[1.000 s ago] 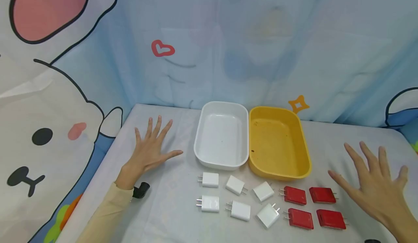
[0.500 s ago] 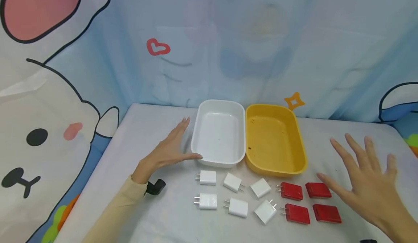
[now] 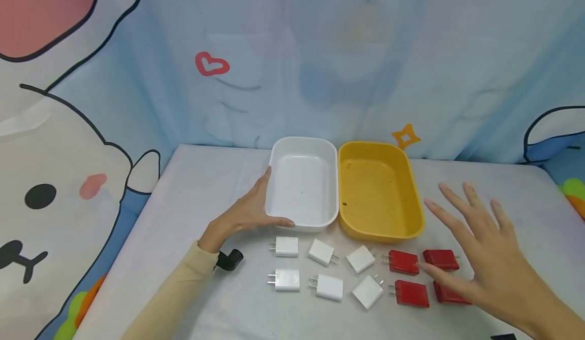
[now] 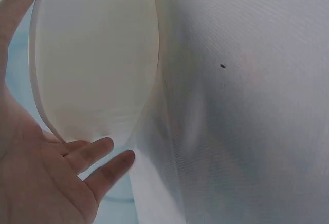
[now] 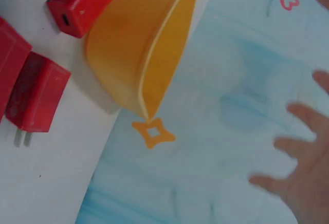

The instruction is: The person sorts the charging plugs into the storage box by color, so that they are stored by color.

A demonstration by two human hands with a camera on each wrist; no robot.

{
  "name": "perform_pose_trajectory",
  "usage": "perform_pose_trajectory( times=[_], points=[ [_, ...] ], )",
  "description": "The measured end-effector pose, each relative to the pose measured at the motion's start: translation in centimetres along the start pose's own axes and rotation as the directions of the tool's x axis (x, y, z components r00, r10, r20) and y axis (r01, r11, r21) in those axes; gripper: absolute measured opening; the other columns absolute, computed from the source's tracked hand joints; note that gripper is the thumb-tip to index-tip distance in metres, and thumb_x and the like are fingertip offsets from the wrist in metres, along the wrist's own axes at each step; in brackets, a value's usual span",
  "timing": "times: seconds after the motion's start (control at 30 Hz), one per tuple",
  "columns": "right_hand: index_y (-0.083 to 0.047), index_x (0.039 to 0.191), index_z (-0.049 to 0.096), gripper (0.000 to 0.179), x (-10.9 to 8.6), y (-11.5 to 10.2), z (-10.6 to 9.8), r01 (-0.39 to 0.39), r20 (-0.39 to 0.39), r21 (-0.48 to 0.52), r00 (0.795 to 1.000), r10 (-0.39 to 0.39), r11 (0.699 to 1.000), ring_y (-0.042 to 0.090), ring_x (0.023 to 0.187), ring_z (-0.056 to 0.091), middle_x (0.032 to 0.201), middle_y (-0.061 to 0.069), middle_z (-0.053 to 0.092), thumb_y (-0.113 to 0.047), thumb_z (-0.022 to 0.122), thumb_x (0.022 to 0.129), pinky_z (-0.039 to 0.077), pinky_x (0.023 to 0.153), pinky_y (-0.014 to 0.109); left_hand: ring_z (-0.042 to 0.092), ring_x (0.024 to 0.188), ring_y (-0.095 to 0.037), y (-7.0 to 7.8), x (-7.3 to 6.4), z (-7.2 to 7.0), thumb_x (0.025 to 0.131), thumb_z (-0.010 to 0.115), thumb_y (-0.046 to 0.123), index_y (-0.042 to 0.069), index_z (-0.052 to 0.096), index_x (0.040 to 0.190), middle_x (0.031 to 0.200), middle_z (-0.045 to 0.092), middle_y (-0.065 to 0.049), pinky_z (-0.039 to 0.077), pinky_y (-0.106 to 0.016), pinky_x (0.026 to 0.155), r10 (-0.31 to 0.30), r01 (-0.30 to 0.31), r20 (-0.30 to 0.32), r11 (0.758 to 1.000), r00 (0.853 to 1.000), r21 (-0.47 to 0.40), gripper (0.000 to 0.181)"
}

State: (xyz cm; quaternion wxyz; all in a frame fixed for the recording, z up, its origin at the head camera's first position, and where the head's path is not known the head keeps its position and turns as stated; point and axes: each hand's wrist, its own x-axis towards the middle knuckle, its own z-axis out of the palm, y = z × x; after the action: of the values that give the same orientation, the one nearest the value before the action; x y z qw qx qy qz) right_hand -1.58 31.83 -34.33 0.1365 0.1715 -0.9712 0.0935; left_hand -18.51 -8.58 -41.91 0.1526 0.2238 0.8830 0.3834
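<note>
My left hand [image 3: 249,209] is at the left side of a white plastic tub [image 3: 301,182], its thumb along the front left corner and its fingers along the left wall. In the left wrist view the fingers [image 4: 95,157] look straight and spread beside the tub wall [image 4: 97,59]; firm contact is hard to tell. My right hand [image 3: 484,259] hovers with spread fingers and holds nothing. Partly under it lie red plug chargers [image 3: 412,294], one of them half hidden. White plug chargers [image 3: 329,286] lie in two rows in front of the tubs.
A yellow tub [image 3: 379,190] stands against the white one's right side. Behind the white-covered table [image 3: 219,172] hangs a blue patterned curtain [image 3: 292,76]. A black wrist camera [image 3: 230,260] sits on the left wrist.
My left hand has moved right, from beside the white tub to its left wall. The right hand has shifted left over the red chargers. The head view has turned slightly.
</note>
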Motion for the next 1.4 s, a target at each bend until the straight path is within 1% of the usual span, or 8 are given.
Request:
perform_pose_trajectory(
  times=[0.13,0.23,0.43,0.53,0.63,0.77,1.17,1.4],
  points=[
    [-0.027,0.161,0.041,0.12,0.0,-0.8,0.6,0.091,0.083,0.134,0.991,-0.103,0.987,0.037,0.149,0.032,0.168,0.008,0.031,-0.039,0.103,0.059,0.036,0.113,0.065,0.019,0.158,-0.027,-0.2,0.1,0.2,0.074,0.09,0.059,0.017,-0.015,0.167,0.176,0.002,-0.008,0.03,-0.054,0.121,0.025,-0.025,-0.01,0.999,1.0,-0.037,0.147],
    [-0.032,0.154,0.049,0.105,0.0,-1.3,1.6,0.104,0.173,0.21,0.975,-0.141,0.972,0.028,0.127,0.052,0.158,0.005,0.044,-0.039,0.101,0.064,0.061,0.085,0.046,0.014,0.159,-0.024,-0.4,0.2,0.2,0.076,0.09,0.056,0.018,-0.019,0.166,0.176,-0.004,-0.006,0.026,-0.052,0.123,0.047,-0.046,0.005,0.996,0.999,-0.071,0.146],
    [-0.029,0.138,0.065,0.066,0.1,-1.5,4.2,0.1,0.336,0.371,0.912,-0.234,0.923,0.013,0.11,0.058,0.136,-0.004,0.059,-0.032,0.093,0.078,0.059,0.081,0.021,0.005,0.16,-0.02,-0.6,0.3,0.3,0.079,0.088,0.053,0.016,-0.024,0.164,0.175,-0.011,-0.005,0.019,-0.049,0.126,0.061,-0.055,0.045,0.989,0.997,-0.136,0.146],
    [-0.029,0.127,0.072,0.052,0.2,-1.7,5.5,0.11,0.356,0.441,0.89,-0.286,0.891,0.011,0.108,0.059,0.128,-0.007,0.062,-0.028,0.093,0.08,0.059,0.084,0.023,0.004,0.16,-0.021,-0.7,0.4,0.4,0.08,0.088,0.051,0.017,-0.025,0.163,0.175,-0.013,-0.005,0.018,-0.049,0.126,0.075,-0.067,0.048,0.986,0.996,-0.156,0.145],
    [-0.03,0.123,0.074,0.044,0.4,-2.0,6.7,0.035,0.435,0.5,0.854,-0.286,0.865,0.01,0.107,0.06,0.125,-0.01,0.063,-0.029,0.091,0.083,0.058,0.086,0.022,0.003,0.16,-0.02,-0.9,0.6,0.6,0.08,0.088,0.052,0.017,-0.026,0.163,0.175,-0.014,-0.004,0.018,-0.048,0.126,0.068,-0.06,0.05,0.986,0.996,-0.153,0.145],
    [-0.027,0.121,0.075,0.038,0.5,-2.4,8.1,0.023,0.477,0.497,0.828,-0.295,0.868,0.013,0.111,0.06,0.123,-0.009,0.066,-0.028,0.089,0.085,0.058,0.089,0.025,0.003,0.16,-0.019,-1.0,0.7,0.7,0.08,0.088,0.052,0.017,-0.026,0.163,0.175,-0.013,-0.003,0.018,-0.049,0.126,0.081,-0.072,0.047,0.984,0.996,-0.161,0.145],
    [-0.019,0.116,0.08,0.039,0.9,-3.2,9.5,0.008,0.529,0.414,0.811,-0.248,0.91,0.022,0.107,0.065,0.116,-0.003,0.071,-0.023,0.092,0.079,0.06,0.087,0.04,0.003,0.16,-0.019,-1.1,0.3,0.7,0.079,0.087,0.057,0.018,-0.025,0.164,0.175,-0.012,-0.003,0.018,-0.049,0.126,0.052,-0.044,0.043,0.982,0.998,-0.182,0.145],
    [-0.016,0.118,0.08,0.042,1.1,-3.4,9.3,-0.004,0.546,0.401,0.804,-0.235,0.916,0.025,0.107,0.065,0.117,0.0,0.071,-0.021,0.093,0.079,0.06,0.086,0.04,0.002,0.16,-0.022,-1.4,0.6,0.6,0.082,0.086,0.053,0.019,-0.026,0.163,0.174,-0.015,-0.004,0.016,-0.051,0.126,0.112,-0.101,0.044,0.974,0.993,-0.205,0.142]
  ],
)
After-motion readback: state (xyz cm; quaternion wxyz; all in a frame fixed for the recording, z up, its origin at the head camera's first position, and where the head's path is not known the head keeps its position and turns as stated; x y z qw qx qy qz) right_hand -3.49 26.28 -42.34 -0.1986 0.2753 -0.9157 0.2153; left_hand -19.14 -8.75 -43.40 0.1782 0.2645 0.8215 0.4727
